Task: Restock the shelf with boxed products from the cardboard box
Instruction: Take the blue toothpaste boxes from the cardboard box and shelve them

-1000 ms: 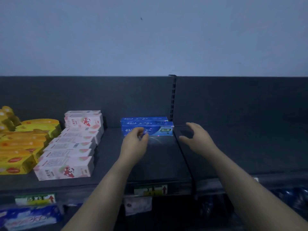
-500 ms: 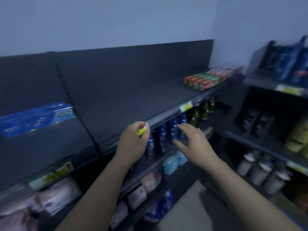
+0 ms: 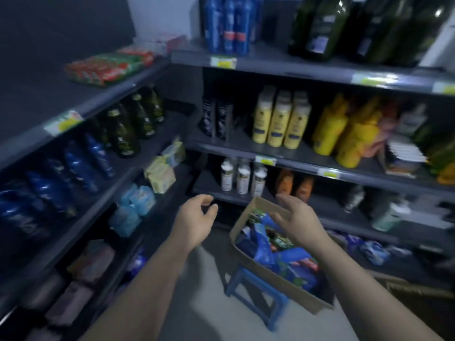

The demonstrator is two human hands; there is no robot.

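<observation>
**Reaching for the box, with most of the stock yet to shelve**

Both of my hands are empty. My left hand (image 3: 194, 223) hangs in the air just left of the box, fingers loosely curled and thumb near the forefinger, with nothing between them. My right hand (image 3: 299, 222) hovers over the far end of the open brown cardboard box (image 3: 262, 209), fingers relaxed and slightly bent, not touching anything that I can make out.

The box sits tilted on a small blue plastic stool (image 3: 275, 313) in the corner where the two runs of shelving meet. It is heaped with long blue cartons (image 3: 264, 249), with a few green and red ones mixed in. The blur keeps me from counting them or reading the print.

Up on my left, the dark grey top shelf (image 3: 37, 89) shows a wide bare stretch of board. Only a row of red and green boxed products (image 3: 108, 67) lies at its far end, near the corner.

As I judge it, the job is far from finished: the box looks close to full and that shelf has plenty of room. The step in hand is picking up the next carton. My right hand is nearest the pile and should close on one of the blue cartons lying on top.
</observation>
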